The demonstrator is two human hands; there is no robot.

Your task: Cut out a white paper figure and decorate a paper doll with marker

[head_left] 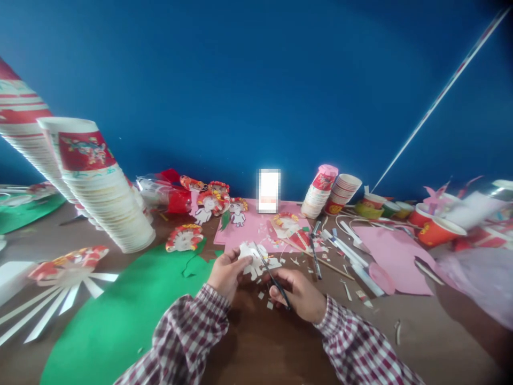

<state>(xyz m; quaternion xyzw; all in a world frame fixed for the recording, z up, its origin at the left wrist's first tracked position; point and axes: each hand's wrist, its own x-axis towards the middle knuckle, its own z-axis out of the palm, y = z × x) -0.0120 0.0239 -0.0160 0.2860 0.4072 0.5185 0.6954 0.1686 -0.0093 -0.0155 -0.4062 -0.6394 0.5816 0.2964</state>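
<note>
Between thumb and fingers, my left hand (227, 272) pinches a white paper cutout (249, 260) with a lobed outline. My right hand (297, 294) is closed around the dark handles of a pair of scissors (276, 283), whose blades point up and left at the cutout's right edge. Small white paper scraps (261, 294) lie on the brown table below the hands. Just beyond is pink paper (244, 235) strewn with bits, bearing a cut piece of a patterned paper cup (285, 224). White paper figures (238, 216) stand out against its left part.
Tall stacks of paper cups (104, 187) lean at the left, beside green paper (120, 299). Shorter cup stacks (319, 191) stand at the back. A pen (316, 256), a wooden stick (332, 266), pink sheets (395, 256) and orange cups (441, 231) lie to the right.
</note>
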